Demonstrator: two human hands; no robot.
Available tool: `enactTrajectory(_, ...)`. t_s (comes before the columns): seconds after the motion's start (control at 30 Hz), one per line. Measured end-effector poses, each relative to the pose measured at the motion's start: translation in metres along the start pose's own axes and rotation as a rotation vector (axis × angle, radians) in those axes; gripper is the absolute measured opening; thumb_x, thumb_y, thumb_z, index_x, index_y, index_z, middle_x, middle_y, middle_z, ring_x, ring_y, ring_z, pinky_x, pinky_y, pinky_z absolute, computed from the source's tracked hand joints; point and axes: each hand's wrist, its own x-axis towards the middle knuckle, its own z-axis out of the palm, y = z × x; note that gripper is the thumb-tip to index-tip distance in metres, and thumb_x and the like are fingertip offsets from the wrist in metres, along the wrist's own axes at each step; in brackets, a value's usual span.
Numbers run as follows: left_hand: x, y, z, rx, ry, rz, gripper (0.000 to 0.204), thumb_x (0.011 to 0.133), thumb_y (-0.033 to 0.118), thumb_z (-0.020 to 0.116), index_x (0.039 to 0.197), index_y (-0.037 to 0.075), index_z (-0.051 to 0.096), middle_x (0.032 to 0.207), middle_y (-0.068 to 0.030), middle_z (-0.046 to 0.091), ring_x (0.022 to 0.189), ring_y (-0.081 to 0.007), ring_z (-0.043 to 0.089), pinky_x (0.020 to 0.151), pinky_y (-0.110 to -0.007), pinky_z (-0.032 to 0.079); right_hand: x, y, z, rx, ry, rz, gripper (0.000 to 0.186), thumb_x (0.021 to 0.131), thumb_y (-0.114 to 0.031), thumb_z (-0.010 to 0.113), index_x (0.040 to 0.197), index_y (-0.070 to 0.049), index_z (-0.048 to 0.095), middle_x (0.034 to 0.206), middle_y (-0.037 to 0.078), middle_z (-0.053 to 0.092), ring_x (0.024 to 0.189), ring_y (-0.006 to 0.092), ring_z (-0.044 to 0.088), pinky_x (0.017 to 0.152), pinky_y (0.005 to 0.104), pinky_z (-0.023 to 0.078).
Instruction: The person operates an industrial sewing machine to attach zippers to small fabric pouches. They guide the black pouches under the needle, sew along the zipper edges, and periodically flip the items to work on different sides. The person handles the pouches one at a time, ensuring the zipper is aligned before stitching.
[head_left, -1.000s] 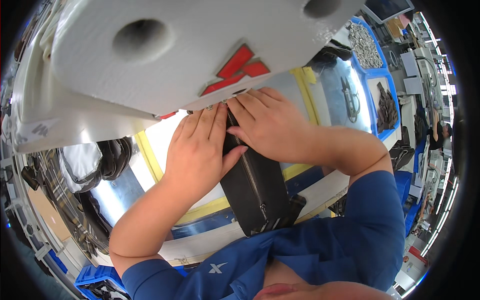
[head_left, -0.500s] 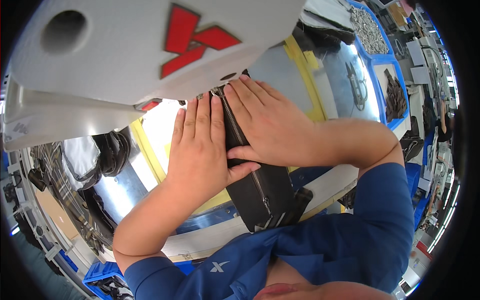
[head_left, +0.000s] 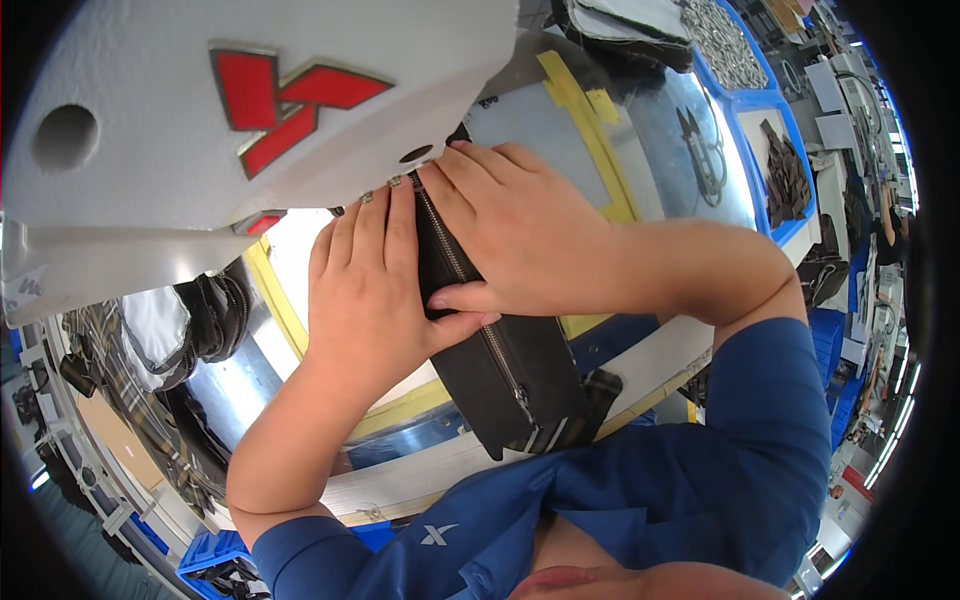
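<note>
A black fabric piece (head_left: 462, 385) with a metal zipper (head_left: 508, 368) down its middle lies lengthwise on the work surface. Its far end runs beneath the white sewing machine head (head_left: 170, 160). My left hand (head_left: 368, 285) rests flat along the left side of the zipper, fingers stretched toward the machine. On the other side, my right hand (head_left: 535, 240) lies flat on the fabric, fingers extended the same way. Both thumbs reach across the zipper, close to each other. The zipper pull shows at the near end. The machine head hides the needle area and some fingertips.
Blue trays (head_left: 735, 98) at the far right hold metal pieces and dark strips. Near them lies a pair of thread snips (head_left: 703, 155). Stacked dark pouches (head_left: 205, 315) sit at left, beside plaid fabric (head_left: 120, 365). Yellow tape (head_left: 590, 130) marks the table.
The machine head, hands and black piece all appear farther left, as the view has shifted. Both hands keep their flat pose on the fabric.
</note>
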Motion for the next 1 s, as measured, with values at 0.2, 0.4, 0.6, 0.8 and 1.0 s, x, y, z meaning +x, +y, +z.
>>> enactTrajectory(0.2,0.0054,-0.0016,-0.0034,0.005,0.014,0.008,0.126,0.054,0.059,0.097,0.152,-0.006,0.052,0.145,-0.0230,0.058,0.130,-0.0405,0.059,0.111,-0.051,0.045,0.0010,0.0008,-0.0011,0.041,-0.031,0.034,0.100,0.076,-0.058,0.085,0.142,0.012,0.057,0.141,0.025,0.061,0.132,0.0377,0.059,0.110,0.0454,0.046)
enactTrajectory(0.4,0.0062,-0.0005,-0.0036,0.010,0.007,-0.020,0.127,0.052,0.061,0.097,0.151,-0.005,0.053,0.143,-0.0214,0.058,0.126,-0.0393,0.060,0.108,-0.050,0.046,0.0028,0.0021,-0.0024,0.009,-0.018,-0.001,0.095,0.081,-0.060,0.080,0.138,0.015,0.060,0.136,0.026,0.065,0.127,0.0355,0.062,0.102,0.0419,0.050)
enactTrajectory(0.6,0.0071,-0.0023,-0.0035,0.009,0.016,0.006,0.126,0.051,0.060,0.097,0.150,-0.005,0.054,0.143,-0.0215,0.058,0.125,-0.0397,0.061,0.108,-0.050,0.046,0.0020,0.0001,-0.0036,0.012,-0.052,0.038,0.100,0.077,-0.058,0.084,0.143,0.011,0.057,0.141,0.023,0.062,0.132,0.0356,0.060,0.106,0.0441,0.047)
enactTrajectory(0.8,0.0057,-0.0028,-0.0028,0.002,0.017,0.002,0.126,0.052,0.061,0.097,0.150,-0.005,0.054,0.143,-0.0222,0.058,0.128,-0.0401,0.060,0.109,-0.050,0.045,0.0025,-0.0003,-0.0030,0.009,-0.060,0.038,0.101,0.077,-0.059,0.084,0.143,0.011,0.056,0.141,0.023,0.061,0.132,0.0354,0.060,0.107,0.0439,0.047)
enactTrajectory(1.0,0.0027,-0.0025,-0.0027,0.020,0.003,-0.003,0.126,0.054,0.061,0.096,0.152,-0.006,0.052,0.147,-0.0232,0.056,0.133,-0.0402,0.058,0.114,-0.051,0.044,0.0025,-0.0018,-0.0035,-0.023,-0.053,0.021,0.101,0.077,-0.059,0.084,0.143,0.011,0.056,0.141,0.023,0.062,0.131,0.0358,0.061,0.107,0.0443,0.047)
